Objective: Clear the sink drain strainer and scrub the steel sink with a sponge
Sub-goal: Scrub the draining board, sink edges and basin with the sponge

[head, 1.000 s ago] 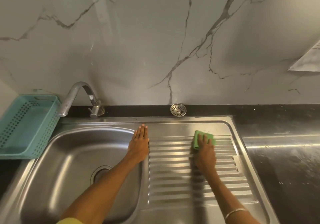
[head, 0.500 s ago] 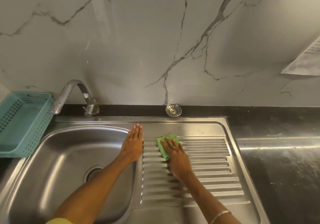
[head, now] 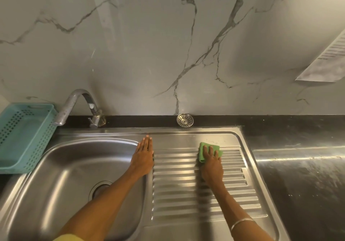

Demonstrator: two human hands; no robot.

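Note:
The steel sink [head: 74, 166] has a bowl on the left and a ribbed drainboard [head: 177, 194] on the right. My right hand [head: 211, 163] presses a green sponge [head: 202, 152] flat onto the far part of the drainboard, fingers straight over it. My left hand [head: 143, 156] rests flat on the rim between bowl and drainboard. The round drain strainer [head: 185, 120] lies on the black ledge behind the sink. My left forearm partly hides the open drain hole [head: 99, 188] in the bowl.
A curved steel tap [head: 74, 104] stands at the back left of the bowl. A teal plastic basket [head: 22, 138] sits left of the sink. Dark wet countertop [head: 302, 166] stretches to the right. A marble wall rises behind, with a paper sheet [head: 326, 61] at the right.
My right hand slid the sponge left across the drainboard, then back to the right. My left hand stayed flat on the rim.

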